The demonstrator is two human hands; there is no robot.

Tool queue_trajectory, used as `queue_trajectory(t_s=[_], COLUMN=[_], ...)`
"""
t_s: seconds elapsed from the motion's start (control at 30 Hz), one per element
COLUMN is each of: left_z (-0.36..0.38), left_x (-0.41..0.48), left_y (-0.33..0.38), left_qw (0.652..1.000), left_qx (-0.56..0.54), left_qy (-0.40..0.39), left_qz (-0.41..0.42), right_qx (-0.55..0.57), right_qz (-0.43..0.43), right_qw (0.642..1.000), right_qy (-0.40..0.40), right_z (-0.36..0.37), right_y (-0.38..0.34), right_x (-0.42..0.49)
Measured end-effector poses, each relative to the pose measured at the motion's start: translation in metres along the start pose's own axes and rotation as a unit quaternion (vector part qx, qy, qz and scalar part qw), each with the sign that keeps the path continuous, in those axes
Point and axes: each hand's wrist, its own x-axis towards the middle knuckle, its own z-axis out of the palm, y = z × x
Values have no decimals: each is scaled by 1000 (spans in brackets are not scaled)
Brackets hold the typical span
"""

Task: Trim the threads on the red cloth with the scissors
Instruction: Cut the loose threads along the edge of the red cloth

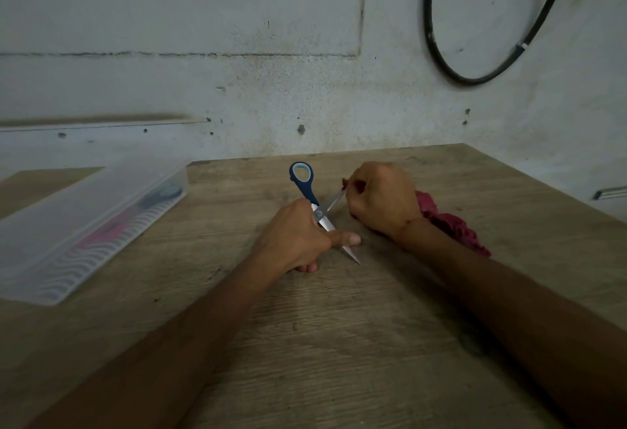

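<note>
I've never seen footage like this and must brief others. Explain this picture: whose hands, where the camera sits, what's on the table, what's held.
There is no machine here, only a person's two bare hands. The single picture comes from a camera worn on the person's head, looking forward and down, so the arms reach in from the bottom. The left hand grips blue-handled scissors with the blades open; one blade reaches toward the right hand. That hand is curled around a bunched red cloth, which trails out behind the wrist. Both work over a wooden table. To the left lies a clear plastic box; its contents are too blurred to name. Behind is a bare wall with a black cable.
</note>
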Motion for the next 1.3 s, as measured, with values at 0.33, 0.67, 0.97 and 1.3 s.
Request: queue_trajectory(t_s=[0.33, 0.67, 0.97, 1.3], left_z=[-1, 0, 0, 0], left_x=[0, 2, 3, 3], left_y=[2, 2, 0, -1], left_qw=[1000, 1000, 1000, 1000], left_qx=[7, 9, 12, 25], left_qy=[2, -5, -8, -11], left_qz=[-2, 2, -2, 4], right_qx=[14, 30, 28, 28], right_qz=[-11, -41, -51, -76], right_qw=[1000, 998, 996, 992], right_qy=[-21, -48, -60, -94], right_z=[-1, -2, 0, 0], right_y=[-4, -12, -11, -18], right_x=[-5, -13, -14, -25])
